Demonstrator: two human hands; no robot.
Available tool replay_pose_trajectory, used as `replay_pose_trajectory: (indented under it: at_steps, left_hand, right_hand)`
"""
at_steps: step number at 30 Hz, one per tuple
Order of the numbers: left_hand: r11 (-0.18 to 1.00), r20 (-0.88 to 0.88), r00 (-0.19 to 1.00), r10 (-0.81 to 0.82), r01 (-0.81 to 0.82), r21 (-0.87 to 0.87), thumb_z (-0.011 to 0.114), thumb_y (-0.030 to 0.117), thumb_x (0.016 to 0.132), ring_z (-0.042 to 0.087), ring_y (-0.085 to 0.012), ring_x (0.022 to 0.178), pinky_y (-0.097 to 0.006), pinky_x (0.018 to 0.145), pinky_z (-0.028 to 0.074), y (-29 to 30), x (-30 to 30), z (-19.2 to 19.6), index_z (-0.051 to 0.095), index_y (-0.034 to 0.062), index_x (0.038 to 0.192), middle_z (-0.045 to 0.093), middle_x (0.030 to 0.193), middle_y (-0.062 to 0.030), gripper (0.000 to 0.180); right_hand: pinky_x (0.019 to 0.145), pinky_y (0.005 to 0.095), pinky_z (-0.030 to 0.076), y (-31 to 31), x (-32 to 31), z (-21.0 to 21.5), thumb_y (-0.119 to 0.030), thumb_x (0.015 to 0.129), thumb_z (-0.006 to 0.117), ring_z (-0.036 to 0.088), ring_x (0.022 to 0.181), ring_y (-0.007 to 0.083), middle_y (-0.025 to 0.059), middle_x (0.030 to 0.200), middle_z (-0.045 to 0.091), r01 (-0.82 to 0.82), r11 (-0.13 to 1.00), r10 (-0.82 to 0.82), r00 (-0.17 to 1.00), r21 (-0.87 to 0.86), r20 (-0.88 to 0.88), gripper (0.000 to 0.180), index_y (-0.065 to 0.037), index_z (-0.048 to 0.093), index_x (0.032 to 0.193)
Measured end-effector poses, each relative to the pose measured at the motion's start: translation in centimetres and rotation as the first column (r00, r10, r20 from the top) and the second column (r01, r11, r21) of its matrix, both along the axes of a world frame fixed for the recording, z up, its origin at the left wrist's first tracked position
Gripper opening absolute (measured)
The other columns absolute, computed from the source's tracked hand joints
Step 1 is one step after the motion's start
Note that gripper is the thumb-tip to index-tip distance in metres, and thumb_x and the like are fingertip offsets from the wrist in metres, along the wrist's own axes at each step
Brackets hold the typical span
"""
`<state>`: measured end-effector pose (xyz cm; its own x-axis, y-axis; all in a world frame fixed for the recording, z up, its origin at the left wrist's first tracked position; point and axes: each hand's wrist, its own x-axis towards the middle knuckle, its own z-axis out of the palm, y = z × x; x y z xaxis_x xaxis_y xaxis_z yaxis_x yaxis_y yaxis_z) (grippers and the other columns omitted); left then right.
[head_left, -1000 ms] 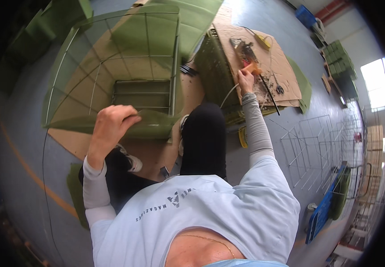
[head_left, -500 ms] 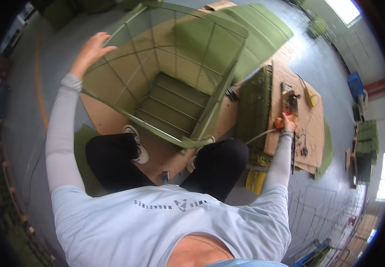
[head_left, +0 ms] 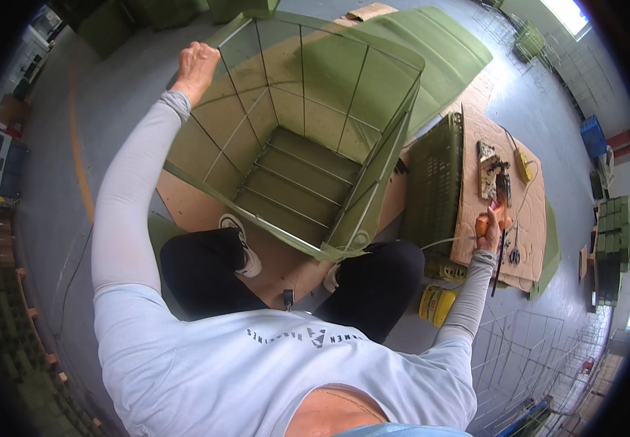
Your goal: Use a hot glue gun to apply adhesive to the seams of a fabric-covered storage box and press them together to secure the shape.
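Note:
Before my knees stands a large open box (head_left: 300, 138), a metal wire frame with translucent green sheeting around it. My left hand (head_left: 197, 67) is closed at the box's upper left rim; the fingers hide what part they grip. On the right, my right hand (head_left: 487, 231) is wrapped round an orange-handled corded tool (head_left: 503, 211) with a dark head, pointing away from me. A pale cable (head_left: 450, 239) runs left from it. The tool is over a cardboard sheet (head_left: 471, 226), near a blackened metal stand (head_left: 485, 171).
The cardboard lies on a green crate (head_left: 431, 193). Beside the stand are a yellow power strip (head_left: 523, 166) and small scissors (head_left: 514, 256). A yellow container (head_left: 437, 304) stands by the crate. Green sheeting (head_left: 439, 58) spreads behind the box. Wire frames (head_left: 519, 349) lie at the lower right.
My left hand's spread fingers have closed at the rim. My right hand has drawn the tool back from the stand, toward me. The whole view has shifted a little.

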<state>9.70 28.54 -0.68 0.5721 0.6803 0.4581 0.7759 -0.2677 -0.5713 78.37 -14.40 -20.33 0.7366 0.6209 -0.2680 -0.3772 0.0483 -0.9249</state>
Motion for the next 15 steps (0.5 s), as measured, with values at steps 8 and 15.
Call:
replay_pose_trajectory:
  at_steps: [8, 15]
  left_hand:
    - [0.992, 0.035, 0.991, -0.126, 0.125, 0.028, 0.062, 0.002, 0.075, 0.066, -0.0293, 0.090, -0.038, 0.074, 0.055, 9.1, -5.1, 1.0, 0.066, 0.0093, 0.084, 0.067, 0.088, -0.0102, 0.011]
    - [0.967, 0.333, 0.920, -0.205, 0.243, -0.077, 0.072, 0.021, 0.079, 0.065, -0.0315, 0.083, -0.043, 0.069, 0.050, 6.7, -5.6, 4.4, 0.066, 0.0029, 0.081, 0.065, 0.079, -0.0158, 0.019]
  right_hand:
    - [0.064, 0.0289, 0.055, 3.1, -8.5, 10.4, -0.020, 0.093, 0.064, 0.065, 0.082, 0.0174, 0.0089, 0.101, 0.066, -0.179, 0.962, 0.129, 0.964, 0.209, 0.231, 0.039, -0.006, 0.050, 0.127]
    - [0.110, 0.0429, 0.039, 3.0, -18.3, 17.6, -0.017, 0.086, 0.062, 0.051, 0.120, 0.0257, 0.0155, 0.130, 0.050, -0.486, 0.761, 0.442, 0.873, 0.430, 0.205, 0.059, -0.005, 0.039, 0.140]
